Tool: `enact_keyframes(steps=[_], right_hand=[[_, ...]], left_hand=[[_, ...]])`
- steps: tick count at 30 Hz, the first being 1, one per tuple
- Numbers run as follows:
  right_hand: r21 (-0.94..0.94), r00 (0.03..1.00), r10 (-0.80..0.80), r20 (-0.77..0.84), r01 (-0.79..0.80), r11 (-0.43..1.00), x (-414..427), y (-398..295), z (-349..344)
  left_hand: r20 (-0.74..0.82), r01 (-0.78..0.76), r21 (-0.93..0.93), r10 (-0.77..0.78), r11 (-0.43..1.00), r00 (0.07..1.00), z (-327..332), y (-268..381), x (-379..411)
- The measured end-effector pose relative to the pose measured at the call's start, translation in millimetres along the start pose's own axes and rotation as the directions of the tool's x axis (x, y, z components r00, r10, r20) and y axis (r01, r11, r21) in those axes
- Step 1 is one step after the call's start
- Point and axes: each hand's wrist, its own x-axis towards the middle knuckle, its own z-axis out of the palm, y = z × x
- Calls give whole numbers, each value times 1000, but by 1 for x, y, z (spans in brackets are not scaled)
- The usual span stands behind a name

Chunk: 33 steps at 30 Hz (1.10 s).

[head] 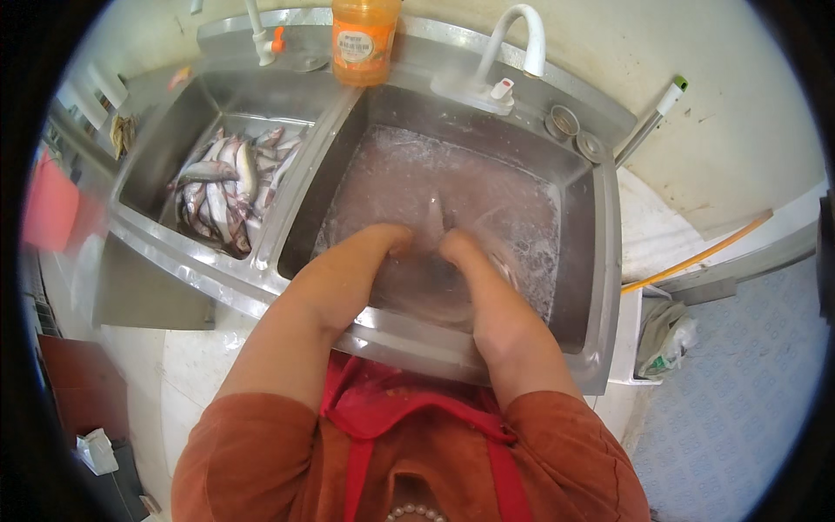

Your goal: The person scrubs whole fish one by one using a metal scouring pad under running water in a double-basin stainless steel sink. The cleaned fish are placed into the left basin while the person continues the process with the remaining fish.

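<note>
Both of my forearms reach into cloudy, pinkish water (404, 169) in the right basin of a stainless steel double sink (603, 261). My left hand (399, 243) is mostly under the surface, its fingers hidden. Close by, my right hand (453, 245) is likewise sunk to about the wrist. Between and just beyond the hands, part of a fish (436, 210) shows at the surface. Another pale, fish-like shape (505, 269) lies beside my right forearm. What either hand grips cannot be made out. In the left basin lies a pile of whole silvery fish (225, 176).
A large orange plastic bottle (363, 49) stands behind the divider. A white curved faucet (515, 39) rises behind the right basin, near two metal drain strainers (562, 122). A smaller tap (264, 46) with an orange handle is at the left basin. An orange hose (698, 251) runs at right.
</note>
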Motion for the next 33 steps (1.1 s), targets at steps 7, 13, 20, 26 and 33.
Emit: enact_keyframes(steps=[7,13,20,26,33], right_hand=[[131,994,68,-89,-56,990,1,-5,-11],[968,976,-212,57,-3,249,-40,-40,-81],[984,879,-477,-2,87,156,-69,-73,-100],[915,870,-494,1,198,351,-76,-85,-98],[888,857,-510,-71,287,358,-71,-86,-89]], left_hand=[[-561,19,-188,-123,982,819,-10,-5,-28],[-331,-251,-928,-299,275,895,-71,15,-99],[-641,-593,-713,4,-374,768,-78,4,-117],[-773,-711,-511,-104,-483,625,-88,0,-136],[-766,-724,-467,-177,-508,618,-87,-2,-130]])
